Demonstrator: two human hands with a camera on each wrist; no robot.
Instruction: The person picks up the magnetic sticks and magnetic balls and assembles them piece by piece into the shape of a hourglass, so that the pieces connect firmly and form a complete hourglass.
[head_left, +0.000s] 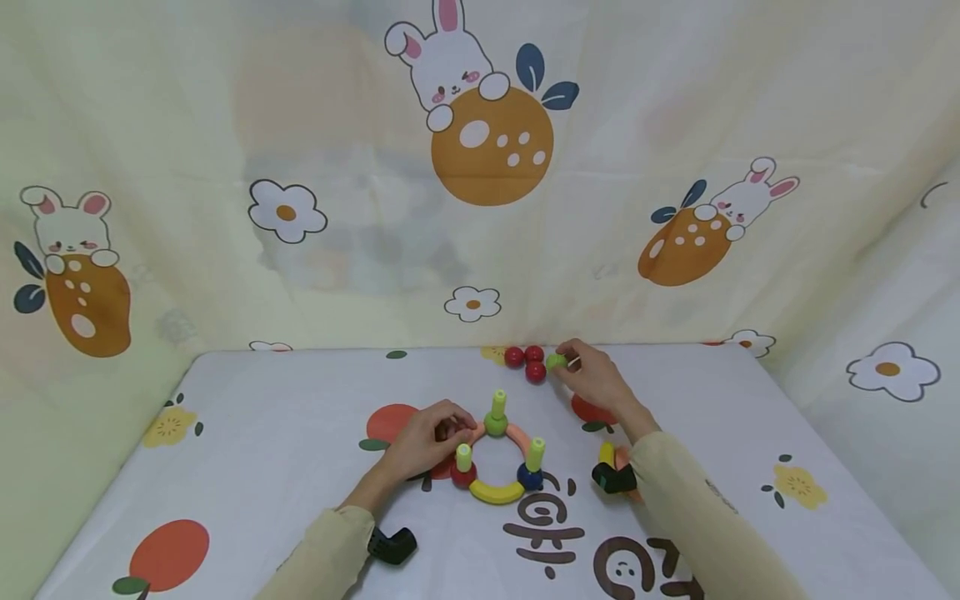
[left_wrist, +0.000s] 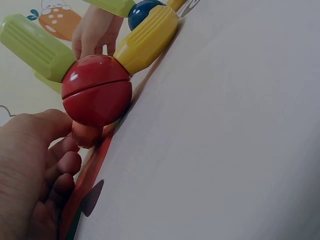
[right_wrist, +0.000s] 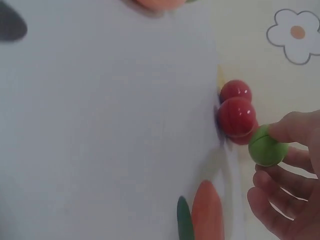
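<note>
My right hand (head_left: pixel 596 379) pinches a green ball (right_wrist: pixel 268 145) between thumb and fingers at the back of the table, beside several glossy red balls (right_wrist: pixel 237 116). My left hand (head_left: pixel 427 442) grips an orange curved rod (left_wrist: pixel 86 134) on the left side of a ring lying on the table. In that ring, a red ball (head_left: pixel 463 473), a blue ball (head_left: pixel 529 476) and a green ball (head_left: pixel 496 424) join curved rods. A yellow curved rod (head_left: pixel 497 493) forms its front side. From each ball of the ring rises a light green straight rod (head_left: pixel 499 403).
Beside my right forearm lie a yellow rod (head_left: pixel 607 452) and orange pieces, partly hidden by the black wrist mount (head_left: pixel 615 478). A printed cloth (head_left: pixel 247 433) covers the table, and a curtain (head_left: pixel 345 275) hangs along its back edge.
</note>
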